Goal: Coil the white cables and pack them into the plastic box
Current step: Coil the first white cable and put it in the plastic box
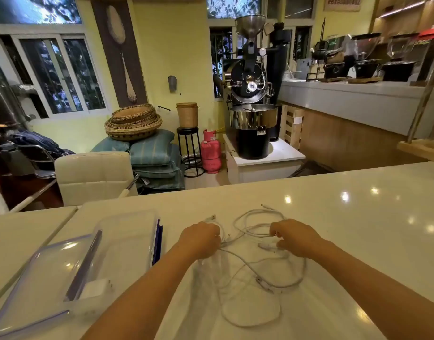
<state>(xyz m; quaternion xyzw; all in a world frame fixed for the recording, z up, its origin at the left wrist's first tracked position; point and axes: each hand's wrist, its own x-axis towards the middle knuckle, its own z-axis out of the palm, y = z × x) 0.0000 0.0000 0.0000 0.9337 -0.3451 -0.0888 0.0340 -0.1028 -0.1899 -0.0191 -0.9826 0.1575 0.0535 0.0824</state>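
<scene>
A tangle of white cables lies loose on the white table in front of me. My left hand rests on the tangle's left side with its fingers curled around a cable strand. My right hand is at the tangle's right side, fingers bent over a strand near a white plug. To the left stands a clear plastic box with a white charger block inside. Its clear lid with a blue rim leans against the box's left side.
The table's far edge runs just behind the cables. Beyond it are a white chair, stacked cushions, a pink gas cylinder and a coffee roaster. A counter with appliances stands at the right.
</scene>
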